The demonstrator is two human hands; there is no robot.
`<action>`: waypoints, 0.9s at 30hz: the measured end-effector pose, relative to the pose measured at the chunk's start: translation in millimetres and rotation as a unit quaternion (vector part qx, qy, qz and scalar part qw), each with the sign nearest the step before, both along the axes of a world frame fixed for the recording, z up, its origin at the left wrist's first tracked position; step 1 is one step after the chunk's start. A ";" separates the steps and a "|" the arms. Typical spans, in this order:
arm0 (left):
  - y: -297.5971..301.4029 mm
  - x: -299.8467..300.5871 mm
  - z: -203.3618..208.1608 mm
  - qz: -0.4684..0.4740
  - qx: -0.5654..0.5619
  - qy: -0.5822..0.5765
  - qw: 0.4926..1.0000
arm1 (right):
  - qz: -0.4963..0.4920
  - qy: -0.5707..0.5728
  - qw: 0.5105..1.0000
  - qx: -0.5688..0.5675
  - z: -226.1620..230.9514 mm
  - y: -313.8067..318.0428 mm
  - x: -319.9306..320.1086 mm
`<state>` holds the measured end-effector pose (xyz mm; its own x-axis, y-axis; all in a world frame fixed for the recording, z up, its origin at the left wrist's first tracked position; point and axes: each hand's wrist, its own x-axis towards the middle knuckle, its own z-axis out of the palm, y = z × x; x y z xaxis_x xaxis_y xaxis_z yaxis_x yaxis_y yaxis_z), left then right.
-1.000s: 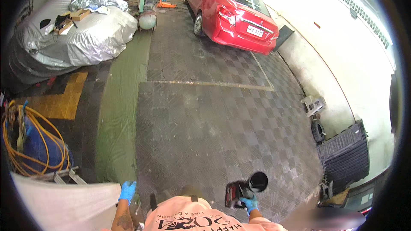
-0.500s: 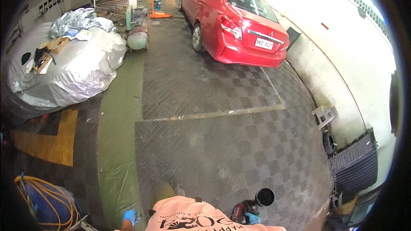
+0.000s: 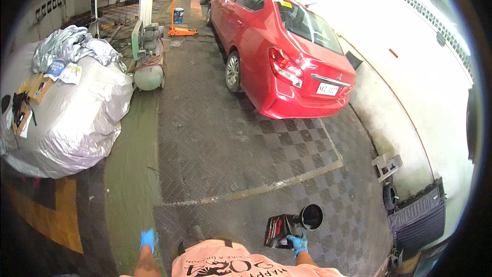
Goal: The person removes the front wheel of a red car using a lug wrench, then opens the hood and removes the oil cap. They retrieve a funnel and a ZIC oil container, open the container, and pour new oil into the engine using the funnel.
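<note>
In a blue glove, my right hand (image 3: 297,244) is closed on a black jug-like container (image 3: 278,232) with red markings. A round black funnel-like piece (image 3: 311,217) with a wide mouth sits against the container's far right side; how the two are joined is hard to see. My left hand (image 3: 148,238), gloved in blue as well, hangs out over the green floor strip. It holds nothing that I can see, and its fingers look loosely extended, slightly blurred. Ahead of me a red sedan (image 3: 287,64) stands with its rear toward me.
A silver-covered vehicle (image 3: 82,107) with boxes on top fills the left. Beyond it stand an air compressor (image 3: 149,77) and an orange floor jack (image 3: 182,32). Along the right wall are a grey step stool (image 3: 386,167), a tire (image 3: 390,196) and a black ribbed panel (image 3: 419,215).
The red sedan and compressor appear larger and nearer. Both hands have come higher into view, the right one carrying the black container and funnel-like piece. The hose at lower left has left view.
</note>
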<state>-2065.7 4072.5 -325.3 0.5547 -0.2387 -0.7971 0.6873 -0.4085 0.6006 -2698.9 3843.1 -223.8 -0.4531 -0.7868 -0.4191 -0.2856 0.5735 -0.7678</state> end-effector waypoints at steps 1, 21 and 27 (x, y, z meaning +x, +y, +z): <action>-66.6 29.2 25.1 -0.026 -0.025 -0.045 0.998 | 0.017 -0.004 1.000 -0.011 -2.9 -29.0 24.3; -385.3 269.5 -58.5 -0.630 0.298 -0.104 0.709 | 0.194 0.114 0.969 0.104 23.2 -708.6 499.0; -555.5 421.5 -94.9 -0.632 0.389 -0.201 0.639 | 0.181 0.038 0.981 0.052 33.7 -910.9 661.4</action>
